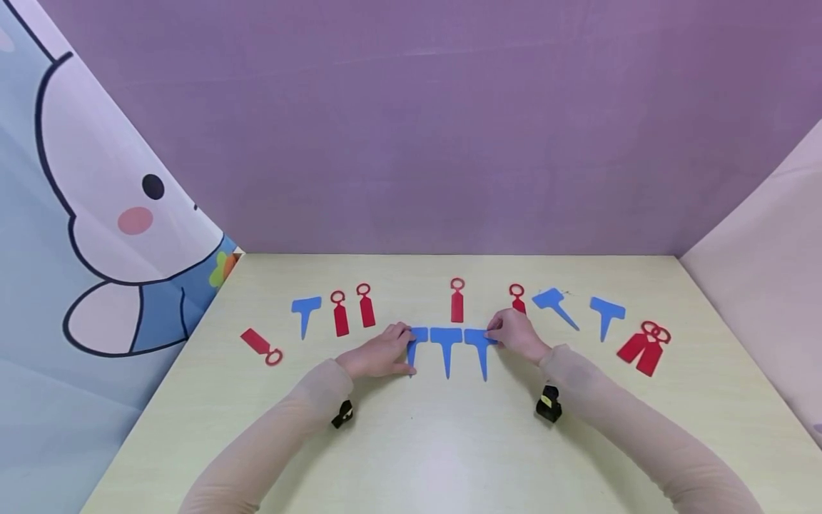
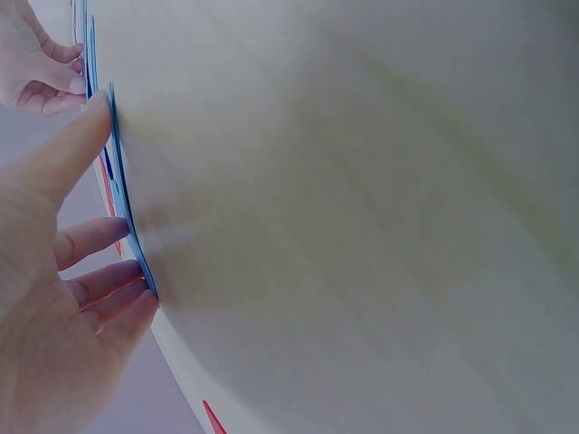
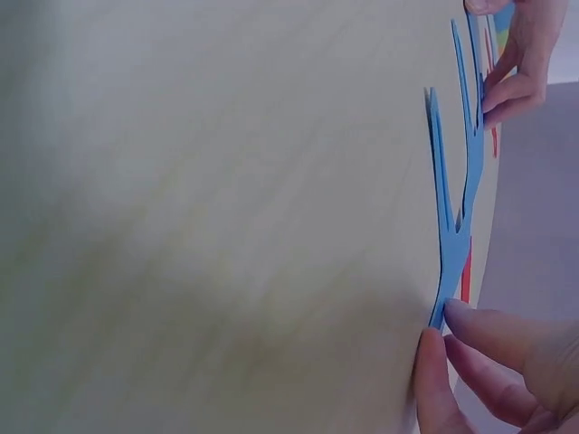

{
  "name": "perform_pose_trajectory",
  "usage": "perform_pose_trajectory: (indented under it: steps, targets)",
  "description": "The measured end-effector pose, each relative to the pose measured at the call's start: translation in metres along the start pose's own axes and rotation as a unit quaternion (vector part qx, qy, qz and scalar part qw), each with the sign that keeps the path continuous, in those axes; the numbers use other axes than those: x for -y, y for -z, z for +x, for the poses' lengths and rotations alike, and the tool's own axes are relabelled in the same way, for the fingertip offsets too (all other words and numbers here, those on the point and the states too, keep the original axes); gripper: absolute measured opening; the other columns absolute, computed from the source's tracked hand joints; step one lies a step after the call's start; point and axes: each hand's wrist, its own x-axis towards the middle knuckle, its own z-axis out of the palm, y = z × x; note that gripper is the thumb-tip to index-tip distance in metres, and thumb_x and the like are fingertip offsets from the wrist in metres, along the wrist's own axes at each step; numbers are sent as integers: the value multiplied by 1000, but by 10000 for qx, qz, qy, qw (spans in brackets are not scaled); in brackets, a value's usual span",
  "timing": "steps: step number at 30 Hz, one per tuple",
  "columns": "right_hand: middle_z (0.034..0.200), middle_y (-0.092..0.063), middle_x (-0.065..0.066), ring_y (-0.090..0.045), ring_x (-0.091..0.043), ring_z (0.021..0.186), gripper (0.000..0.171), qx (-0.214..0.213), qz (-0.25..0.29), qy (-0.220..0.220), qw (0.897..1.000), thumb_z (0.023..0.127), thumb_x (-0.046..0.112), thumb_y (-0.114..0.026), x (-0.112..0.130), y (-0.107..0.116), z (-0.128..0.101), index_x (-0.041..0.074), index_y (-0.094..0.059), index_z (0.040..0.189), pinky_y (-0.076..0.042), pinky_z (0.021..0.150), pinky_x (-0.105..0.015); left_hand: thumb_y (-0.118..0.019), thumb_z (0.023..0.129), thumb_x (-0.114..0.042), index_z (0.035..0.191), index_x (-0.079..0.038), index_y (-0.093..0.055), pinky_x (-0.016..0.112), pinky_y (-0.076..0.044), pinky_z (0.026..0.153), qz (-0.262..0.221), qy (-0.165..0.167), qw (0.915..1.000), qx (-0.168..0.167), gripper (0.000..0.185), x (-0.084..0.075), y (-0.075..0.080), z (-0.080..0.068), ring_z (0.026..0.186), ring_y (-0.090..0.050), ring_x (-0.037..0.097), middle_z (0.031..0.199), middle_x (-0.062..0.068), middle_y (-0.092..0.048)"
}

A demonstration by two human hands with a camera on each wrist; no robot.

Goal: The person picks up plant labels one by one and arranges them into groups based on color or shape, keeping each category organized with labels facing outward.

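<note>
Three blue T-shaped plant labels lie in a row in the head view, stems toward me. My left hand (image 1: 380,353) holds the left label (image 1: 421,334), its thumb at the stem's tip and fingers on the head. Between the hands lies the middle label (image 1: 446,337), touched by neither. My right hand (image 1: 520,337) pinches the right end of the right label (image 1: 478,338) between thumb and finger. In the right wrist view that label (image 3: 453,253) lies nearly flat on the table. The left wrist view shows the left label (image 2: 120,167) edge-on between thumb and fingers.
Behind the row lies a red ring-topped tag (image 1: 457,307); another red tag (image 1: 518,303) is partly hidden by my right hand. More blue labels (image 1: 306,305) and red tags (image 1: 340,320) lie to both sides. Two red tags (image 1: 650,357) overlap at right. A purple cloth (image 1: 449,143) stands behind the table.
</note>
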Motion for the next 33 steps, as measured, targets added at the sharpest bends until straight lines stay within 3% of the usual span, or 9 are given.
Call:
perform_pose_trajectory:
  steps: [12,16,20,26,33]
  targets:
    - [81,-60,-13,-56,-18,60,16,-223,258,177,9993,81,4,-60,-1,13,-6,-6,-61,95,-47,54,-25,-59,82,-41,129,0,-38,31,-34,98,2,42,10000,22,65,1,-2,2,115,-34,20,128,11,-33]
    - [81,-60,-16,-58,-21,61,19,-184,327,418,9984,81,2,-59,-3,23,-7,-8,-60,97,-48,54,-26,-58,82,-41,129,0,-38,31,-33,98,33,43,10000,56,65,1,-2,2,116,-33,21,129,12,-33]
    - [84,-61,-17,-57,-21,65,19,-161,194,673,9974,81,1,-58,-8,31,-8,-9,-60,98,-46,57,-26,-59,82,-41,128,0,-39,31,-34,98,4,13,10000,52,65,0,-1,2,115,-34,21,128,12,-33]
    - [93,-60,-18,-57,-23,73,20,-65,209,532,9983,84,2,-57,-16,44,-7,-8,-60,101,-48,61,-26,-59,82,-41,129,0,-38,30,-34,98,9,57,10000,72,66,-2,1,0,115,-34,20,128,11,-34]
    - [89,-60,-18,-53,-26,79,17,-290,-13,724,9970,83,2,-56,-26,58,-7,-8,-61,96,-44,59,-26,-58,82,-41,129,0,-38,31,-33,99,11,29,10000,43,65,-1,1,0,116,-34,21,130,12,-33]
